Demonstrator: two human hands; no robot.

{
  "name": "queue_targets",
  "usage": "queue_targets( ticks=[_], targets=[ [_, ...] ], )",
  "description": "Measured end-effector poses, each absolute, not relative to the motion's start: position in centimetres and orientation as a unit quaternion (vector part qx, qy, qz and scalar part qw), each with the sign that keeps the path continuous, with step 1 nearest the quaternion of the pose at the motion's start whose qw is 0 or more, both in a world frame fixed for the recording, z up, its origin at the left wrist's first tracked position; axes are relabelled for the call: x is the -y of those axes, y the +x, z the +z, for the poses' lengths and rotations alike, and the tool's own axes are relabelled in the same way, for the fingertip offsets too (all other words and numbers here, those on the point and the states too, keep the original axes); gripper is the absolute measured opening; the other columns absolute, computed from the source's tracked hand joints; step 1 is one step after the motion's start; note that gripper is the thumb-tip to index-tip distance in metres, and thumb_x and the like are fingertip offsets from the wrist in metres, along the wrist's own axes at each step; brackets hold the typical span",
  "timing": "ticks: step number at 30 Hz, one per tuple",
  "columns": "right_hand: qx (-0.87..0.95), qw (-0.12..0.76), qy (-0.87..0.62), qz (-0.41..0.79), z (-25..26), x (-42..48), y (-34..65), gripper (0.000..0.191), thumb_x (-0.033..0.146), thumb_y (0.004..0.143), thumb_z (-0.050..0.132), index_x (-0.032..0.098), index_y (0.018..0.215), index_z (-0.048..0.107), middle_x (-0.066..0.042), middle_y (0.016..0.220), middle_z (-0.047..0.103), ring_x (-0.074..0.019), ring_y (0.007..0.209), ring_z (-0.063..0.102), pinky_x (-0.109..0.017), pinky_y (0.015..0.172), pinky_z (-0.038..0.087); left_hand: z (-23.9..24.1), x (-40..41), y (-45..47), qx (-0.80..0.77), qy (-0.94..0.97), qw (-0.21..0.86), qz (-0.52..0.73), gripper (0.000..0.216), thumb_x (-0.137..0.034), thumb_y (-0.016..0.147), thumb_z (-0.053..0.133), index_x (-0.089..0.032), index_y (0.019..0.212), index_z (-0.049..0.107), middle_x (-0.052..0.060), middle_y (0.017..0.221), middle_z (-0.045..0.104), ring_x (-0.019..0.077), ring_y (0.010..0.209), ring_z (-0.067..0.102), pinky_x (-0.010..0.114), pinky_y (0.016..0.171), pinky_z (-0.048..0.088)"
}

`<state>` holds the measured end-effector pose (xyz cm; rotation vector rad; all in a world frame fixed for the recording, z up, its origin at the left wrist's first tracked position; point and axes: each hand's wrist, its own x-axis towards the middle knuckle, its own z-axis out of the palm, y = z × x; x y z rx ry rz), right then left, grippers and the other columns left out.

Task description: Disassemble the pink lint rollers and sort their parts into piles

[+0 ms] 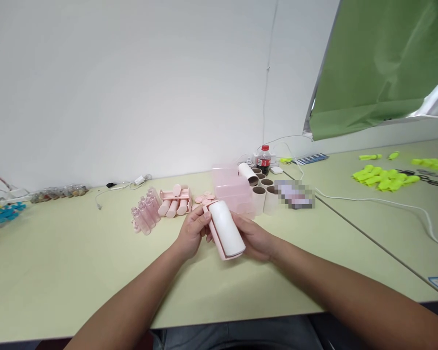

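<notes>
Above the table, a white tube [227,228] lies tilted in a pink plastic holder [216,239], whose edge shows along the tube's left side and lower end. My left hand [194,228] is closed on the holder's upper left part, thumb on its edge. From the right, my right hand [254,236] grips the same pair, its fingers partly hidden behind the tube. Beyond my hands lie pink round caps [205,197], a pink rack with cylinders [175,201] and clear pink bottles [146,212]. White cardboard tubes [259,198] stand behind my right hand, one lying on top.
Translucent pink boxes [233,192] sit behind the tubes, near a cola bottle [264,160]. A blurred-out flat item [295,194] lies to their right. Farther right are neon-yellow pieces [381,177], scissors [428,179] and a white cable [379,200]. Blue pieces [7,214] lie far left.
</notes>
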<state>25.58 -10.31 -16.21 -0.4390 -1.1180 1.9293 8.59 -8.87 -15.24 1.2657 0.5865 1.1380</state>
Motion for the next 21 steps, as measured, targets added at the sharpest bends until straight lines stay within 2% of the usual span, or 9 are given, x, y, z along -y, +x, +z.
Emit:
queue_targets(
  ticks=[2, 4, 6, 10, 12, 14, 16, 18, 21],
  targets=[
    [0.432, 0.44, -0.204, 0.76, -16.5, 9.9, 25.8, 0.035, 0.04, 0.087, 0.062, 0.017, 0.114, 0.061, -0.004, 0.076, 0.067, -0.0168, 0.062, 0.061, -0.034, 0.064, 0.054, -15.3, 8.9, 8.6, -0.235, 0.549, 0.634, 0.492, 0.035, -0.048, 0.08, 0.067, -0.015, 0.081, 0.056, -0.002, 0.054, 0.056, 0.0085, 0.041, 0.049, 0.018, 0.037, 0.034],
    [0.416, 0.456, -0.234, 0.751, -16.6, 9.5, 26.0, 0.031, 0.029, 0.083, 0.065, 0.018, 0.112, 0.062, -0.002, 0.069, 0.064, -0.0148, 0.054, 0.055, -0.031, 0.055, 0.052, -15.3, 8.8, 8.6, -0.217, 0.55, 0.645, 0.484, 0.039, -0.053, 0.082, 0.061, -0.014, 0.078, 0.056, 0.001, 0.054, 0.06, 0.009, 0.039, 0.048, 0.019, 0.035, 0.033],
    [0.4, 0.456, -0.254, 0.753, -16.4, 9.2, 26.2, 0.035, 0.028, 0.084, 0.063, 0.02, 0.118, 0.06, -0.003, 0.078, 0.066, -0.0169, 0.06, 0.058, -0.032, 0.053, 0.053, -15.4, 8.7, 8.6, -0.217, 0.549, 0.647, 0.483, 0.041, -0.055, 0.085, 0.055, -0.014, 0.078, 0.055, 0.002, 0.051, 0.061, 0.0089, 0.034, 0.045, 0.019, 0.033, 0.031],
    [0.405, 0.424, -0.24, 0.774, -15.6, 9.8, 26.3, 0.045, 0.053, 0.091, 0.05, 0.02, 0.122, 0.055, -0.008, 0.091, 0.067, -0.0197, 0.07, 0.063, -0.031, 0.055, 0.052, -15.5, 8.7, 8.6, -0.283, 0.565, 0.601, 0.489, 0.034, -0.051, 0.083, 0.056, -0.017, 0.081, 0.051, -0.002, 0.046, 0.058, 0.0096, 0.032, 0.044, 0.018, 0.031, 0.03],
    [0.449, 0.403, -0.213, 0.769, -15.4, 10.3, 26.1, 0.052, 0.058, 0.088, 0.053, 0.021, 0.123, 0.051, -0.008, 0.093, 0.067, -0.02, 0.071, 0.064, -0.033, 0.06, 0.052, -15.4, 8.8, 8.6, -0.33, 0.589, 0.566, 0.474, 0.033, -0.05, 0.081, 0.058, -0.018, 0.077, 0.049, -0.004, 0.046, 0.055, 0.0088, 0.034, 0.045, 0.018, 0.033, 0.029],
    [0.496, 0.383, -0.212, 0.75, -15.4, 10.8, 26.0, 0.059, 0.051, 0.079, 0.068, 0.023, 0.127, 0.047, -0.007, 0.097, 0.067, -0.02, 0.074, 0.064, -0.034, 0.065, 0.051, -15.4, 8.8, 8.7, -0.365, 0.61, 0.534, 0.458, 0.033, -0.048, 0.079, 0.061, -0.019, 0.073, 0.048, -0.005, 0.048, 0.054, 0.0079, 0.037, 0.046, 0.018, 0.035, 0.03],
    [0.525, 0.382, -0.25, 0.718, -15.8, 10.9, 25.9, 0.066, 0.036, 0.071, 0.078, 0.025, 0.126, 0.045, -0.005, 0.099, 0.066, -0.0195, 0.079, 0.063, -0.031, 0.068, 0.049, -15.4, 8.7, 8.8, -0.389, 0.624, 0.505, 0.453, 0.033, -0.046, 0.078, 0.062, -0.019, 0.069, 0.045, -0.006, 0.049, 0.051, 0.0075, 0.039, 0.046, 0.019, 0.038, 0.032],
    [0.534, 0.401, -0.301, 0.681, -16.2, 10.7, 25.9, 0.065, 0.025, 0.067, 0.079, 0.024, 0.123, 0.047, -0.003, 0.099, 0.065, -0.0188, 0.084, 0.06, -0.028, 0.069, 0.046, -15.5, 8.5, 8.7, -0.411, 0.631, 0.475, 0.455, 0.034, -0.046, 0.079, 0.062, -0.02, 0.066, 0.044, -0.007, 0.048, 0.047, 0.0072, 0.039, 0.044, 0.019, 0.04, 0.032],
    [0.525, 0.433, -0.345, 0.646, -16.6, 10.3, 25.9, 0.061, 0.023, 0.065, 0.076, 0.024, 0.12, 0.05, -0.001, 0.097, 0.063, -0.019, 0.088, 0.057, -0.026, 0.068, 0.043, -15.3, 8.1, 8.3, -0.422, 0.646, 0.459, 0.439, 0.039, -0.052, 0.08, 0.061, -0.019, 0.067, 0.045, -0.007, 0.049, 0.047, 0.007, 0.039, 0.043, 0.02, 0.041, 0.031]
  ],
)
